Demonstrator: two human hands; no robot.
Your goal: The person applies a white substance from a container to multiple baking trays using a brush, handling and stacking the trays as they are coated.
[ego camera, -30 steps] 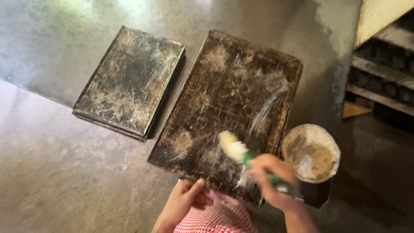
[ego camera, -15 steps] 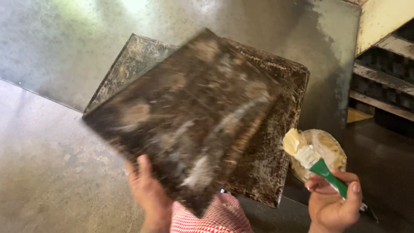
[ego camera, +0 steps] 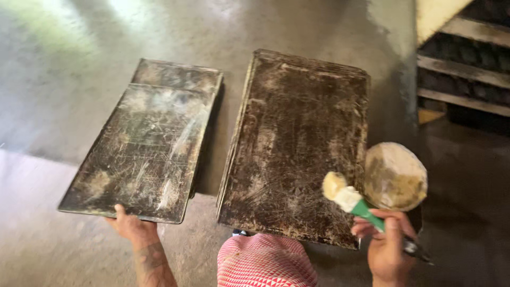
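My left hand (ego camera: 130, 226) grips the near edge of a dark, greasy baking tray (ego camera: 141, 151), which lies on top of another tray (ego camera: 178, 74) at the left. To its right lies a second stack of dark trays (ego camera: 300, 138), smeared with pale streaks. My right hand (ego camera: 388, 244) holds a green-handled brush (ego camera: 353, 202) whose pale bristles hover over the near right corner of that stack. A round bowl of yellowish grease (ego camera: 396, 175) sits just right of the brush.
The trays rest on a grey metal tabletop (ego camera: 297, 26). Wooden rack shelves (ego camera: 467, 53) stand at the upper right. A red-and-white patterned cloth (ego camera: 263, 260) on my body shows at the bottom centre.
My left hand lifted the top tray off the right stack and carried it left onto the tray lying there. My right hand drew the brush back towards the bowl.
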